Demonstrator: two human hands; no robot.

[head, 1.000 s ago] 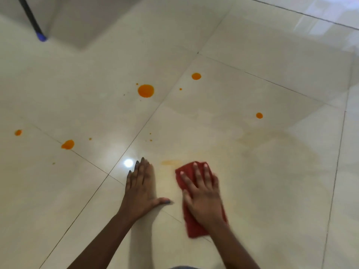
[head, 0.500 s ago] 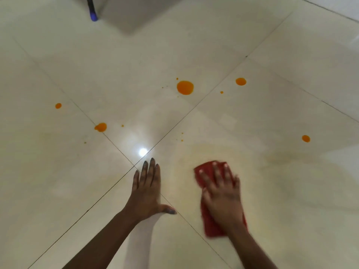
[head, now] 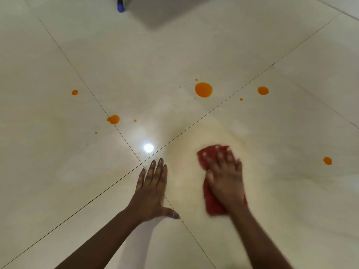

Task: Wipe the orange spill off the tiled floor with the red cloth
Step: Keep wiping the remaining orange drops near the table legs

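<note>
- Right hand (head: 225,183) presses flat on the red cloth (head: 212,207), fingers spread and fairly straight; its outline is blurred.
- Cloth lies bunched under the palm on the tiled floor (head: 291,220), its far edge showing past the fingertips, with a pale yellowish smear around it.
- Left hand (head: 151,193) rests palm-down beside it, fingers together, thumb out, across a grout crossing.
- Orange spill sits beyond both hands as separate drops: the largest drop (head: 203,89), a smaller drop (head: 263,90), one at far right (head: 327,160), two at left (head: 113,119) (head: 75,92).
- Bright light glare (head: 148,147) shines just ahead of the left fingertips.
- Blue-tipped leg (head: 120,7) stands at the top edge.
</note>
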